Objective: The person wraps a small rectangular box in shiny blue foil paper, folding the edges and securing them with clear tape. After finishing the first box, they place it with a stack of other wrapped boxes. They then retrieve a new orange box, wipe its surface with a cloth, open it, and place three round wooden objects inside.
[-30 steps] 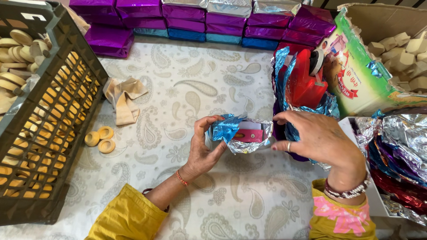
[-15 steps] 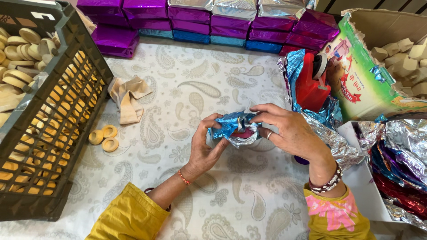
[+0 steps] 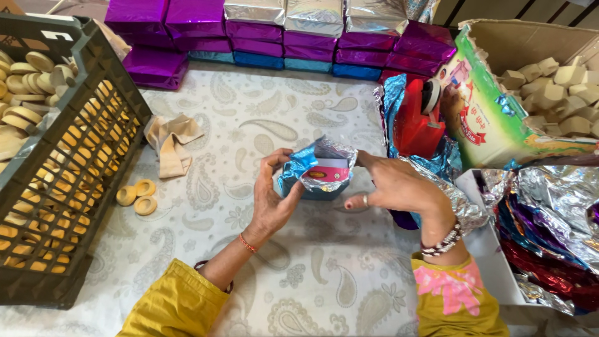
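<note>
My left hand [image 3: 272, 203] grips a small box half wrapped in blue foil [image 3: 317, 175], its red and white end still showing. My right hand [image 3: 393, 187] holds the foil on the box's right side, fingers curled around the wrapping. Both hands hover low over the patterned tablecloth [image 3: 249, 131] at the middle of the view. A red tape dispenser [image 3: 421, 115] stands just beyond my right hand on loose blue foil.
A dark plastic crate [image 3: 68, 181] of round tan pieces fills the left. Three loose round pieces [image 3: 136, 196] and a beige cloth [image 3: 171, 143] lie beside it. Wrapped purple, blue and silver boxes [image 3: 281, 31] line the back. A cardboard box of tan blocks [image 3: 549, 81] and foil sheets [image 3: 549, 218] sit right.
The box has been turned and tilted up, its open end now facing me. My right hand has slid from on top of it to its right side.
</note>
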